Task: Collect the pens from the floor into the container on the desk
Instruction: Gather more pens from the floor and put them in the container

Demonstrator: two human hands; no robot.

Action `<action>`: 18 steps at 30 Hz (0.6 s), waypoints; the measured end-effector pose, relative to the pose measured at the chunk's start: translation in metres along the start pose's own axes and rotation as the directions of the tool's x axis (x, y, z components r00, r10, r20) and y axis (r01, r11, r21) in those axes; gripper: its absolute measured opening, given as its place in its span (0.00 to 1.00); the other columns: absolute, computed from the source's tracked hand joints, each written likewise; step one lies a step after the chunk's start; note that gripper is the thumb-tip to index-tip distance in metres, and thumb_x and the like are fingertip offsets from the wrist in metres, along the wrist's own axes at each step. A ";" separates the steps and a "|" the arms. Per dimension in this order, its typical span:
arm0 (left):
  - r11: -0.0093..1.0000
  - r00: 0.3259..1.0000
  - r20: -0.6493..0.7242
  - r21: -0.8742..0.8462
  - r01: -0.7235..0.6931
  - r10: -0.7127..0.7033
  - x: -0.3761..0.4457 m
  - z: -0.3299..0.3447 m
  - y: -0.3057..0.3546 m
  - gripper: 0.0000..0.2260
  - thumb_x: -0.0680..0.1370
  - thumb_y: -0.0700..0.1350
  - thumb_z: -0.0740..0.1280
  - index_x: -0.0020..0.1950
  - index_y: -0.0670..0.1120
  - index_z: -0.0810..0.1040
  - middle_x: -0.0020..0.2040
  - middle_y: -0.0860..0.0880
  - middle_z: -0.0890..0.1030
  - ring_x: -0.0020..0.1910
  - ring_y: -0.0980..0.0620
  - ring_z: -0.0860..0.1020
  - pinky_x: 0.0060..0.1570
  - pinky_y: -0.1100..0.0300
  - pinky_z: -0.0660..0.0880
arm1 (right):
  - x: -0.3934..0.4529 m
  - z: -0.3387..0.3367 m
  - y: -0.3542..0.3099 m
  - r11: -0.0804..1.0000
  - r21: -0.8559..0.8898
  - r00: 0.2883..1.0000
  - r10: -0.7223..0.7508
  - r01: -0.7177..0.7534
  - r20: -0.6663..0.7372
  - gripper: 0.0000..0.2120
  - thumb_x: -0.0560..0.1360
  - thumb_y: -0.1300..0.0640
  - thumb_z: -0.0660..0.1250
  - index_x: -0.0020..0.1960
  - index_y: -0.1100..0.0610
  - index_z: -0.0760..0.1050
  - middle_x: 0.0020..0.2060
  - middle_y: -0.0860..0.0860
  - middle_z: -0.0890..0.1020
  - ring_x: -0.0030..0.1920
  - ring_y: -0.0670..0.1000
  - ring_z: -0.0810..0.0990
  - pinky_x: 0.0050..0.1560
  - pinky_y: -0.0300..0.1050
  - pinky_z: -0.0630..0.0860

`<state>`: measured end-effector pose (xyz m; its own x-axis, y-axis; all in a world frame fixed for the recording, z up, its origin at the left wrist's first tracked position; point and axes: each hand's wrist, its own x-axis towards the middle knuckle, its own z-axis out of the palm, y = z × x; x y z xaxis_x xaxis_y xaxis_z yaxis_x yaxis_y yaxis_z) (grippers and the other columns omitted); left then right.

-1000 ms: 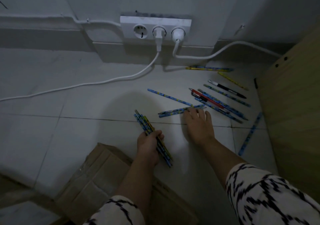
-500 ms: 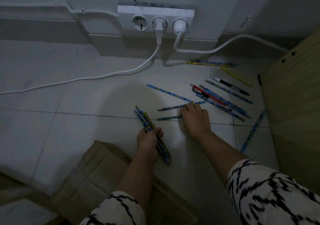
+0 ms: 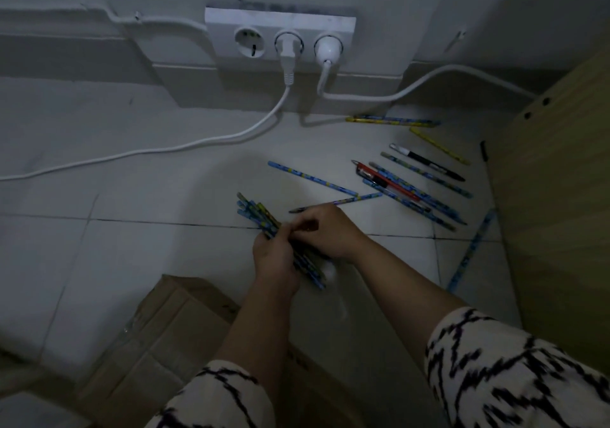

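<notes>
My left hand (image 3: 275, 256) grips a bundle of pens (image 3: 255, 213), mostly blue patterned, slanting just above the floor. My right hand (image 3: 326, 233) presses against the bundle from the right, fingers pinched on a pen that is mostly hidden. Several loose pens lie on the white tiles: a blue one (image 3: 312, 178), another (image 3: 346, 200) just behind my right hand, a red pen (image 3: 386, 181) among blue ones, a black pen (image 3: 425, 162), a yellow one (image 3: 439, 145), two by the wall (image 3: 392, 120), and one beside the desk (image 3: 472, 249). The container is out of view.
The wooden side panel of the desk (image 3: 544, 196) stands at the right. A wall socket strip (image 3: 280, 34) has two white cables (image 3: 204, 142) running over the floor. A flattened cardboard box (image 3: 171, 335) lies under my left forearm.
My right hand dragged one pen back from the loose pile and has joined my left hand at the bundle. The left hand has barely moved.
</notes>
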<state>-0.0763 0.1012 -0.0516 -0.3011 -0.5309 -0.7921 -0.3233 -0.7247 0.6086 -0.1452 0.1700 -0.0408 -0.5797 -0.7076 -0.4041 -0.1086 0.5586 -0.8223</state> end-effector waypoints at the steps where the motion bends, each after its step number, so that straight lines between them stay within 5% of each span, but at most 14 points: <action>1: 1.000 1.000 -0.003 0.002 -0.001 0.001 0.000 0.000 0.000 0.13 0.80 0.41 0.60 0.62 0.37 0.72 0.54 0.40 0.78 0.49 0.43 0.78 0.50 0.52 0.75 | 0.000 -0.001 0.001 0.999 0.047 0.999 0.026 -0.024 -0.036 0.08 0.73 0.62 0.68 0.52 0.61 0.81 0.50 0.56 0.83 0.46 0.44 0.78 0.50 0.40 0.77; 4: 0.999 0.999 -0.015 -0.034 0.034 -0.034 -0.001 -0.001 -0.001 0.06 0.80 0.40 0.60 0.55 0.39 0.72 0.41 0.44 0.77 0.39 0.48 0.77 0.48 0.51 0.76 | 0.004 -0.005 0.012 0.986 0.083 0.978 0.153 -0.142 -0.143 0.17 0.76 0.61 0.61 0.64 0.55 0.72 0.41 0.53 0.78 0.35 0.47 0.75 0.35 0.37 0.70; 7: 0.998 0.998 -0.021 -0.039 0.053 -0.054 0.001 -0.003 -0.003 0.05 0.79 0.38 0.61 0.54 0.39 0.72 0.39 0.46 0.76 0.37 0.50 0.76 0.51 0.51 0.75 | 0.006 -0.003 0.028 0.930 -0.290 0.973 0.206 -0.228 -0.104 0.24 0.79 0.55 0.56 0.73 0.50 0.56 0.51 0.58 0.77 0.48 0.58 0.77 0.43 0.44 0.69; 9: 0.998 0.999 -0.022 -0.031 0.048 -0.049 0.002 -0.003 -0.004 0.06 0.79 0.37 0.62 0.55 0.39 0.72 0.39 0.45 0.76 0.36 0.50 0.76 0.51 0.51 0.76 | 0.004 0.004 0.035 0.891 -0.372 0.965 0.221 -0.260 -0.144 0.19 0.80 0.52 0.54 0.70 0.51 0.59 0.61 0.63 0.71 0.54 0.62 0.75 0.46 0.48 0.70; 12: 0.999 0.999 -0.023 -0.018 0.048 -0.049 0.001 -0.001 -0.005 0.05 0.78 0.35 0.63 0.52 0.39 0.73 0.41 0.44 0.76 0.36 0.50 0.76 0.52 0.49 0.75 | 0.003 0.009 0.034 0.874 -0.345 0.927 0.252 -0.342 -0.279 0.14 0.81 0.50 0.52 0.60 0.58 0.66 0.61 0.65 0.67 0.52 0.64 0.75 0.45 0.49 0.68; 15: 0.998 0.998 -0.007 -0.001 0.065 -0.065 -0.003 0.002 -0.006 0.06 0.77 0.35 0.63 0.42 0.44 0.73 0.43 0.43 0.76 0.37 0.49 0.76 0.53 0.49 0.75 | 0.004 0.002 0.035 0.819 -0.352 0.878 0.340 -0.452 -0.336 0.13 0.80 0.58 0.54 0.61 0.62 0.68 0.60 0.64 0.70 0.54 0.63 0.75 0.50 0.49 0.72; 18: 0.998 0.998 0.009 0.027 0.065 -0.065 -0.004 0.004 -0.008 0.04 0.77 0.35 0.63 0.45 0.43 0.73 0.46 0.42 0.76 0.38 0.50 0.76 0.49 0.52 0.74 | -0.001 -0.007 0.036 0.793 -0.330 0.839 0.379 -0.512 -0.390 0.13 0.78 0.65 0.54 0.60 0.64 0.69 0.58 0.63 0.75 0.55 0.61 0.76 0.52 0.49 0.73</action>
<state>-0.0758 0.1109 -0.0532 -0.2873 -0.4785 -0.8297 -0.3667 -0.7453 0.5568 -0.1542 0.1936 -0.0678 -0.8427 -0.2126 -0.4946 -0.0556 0.9482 -0.3128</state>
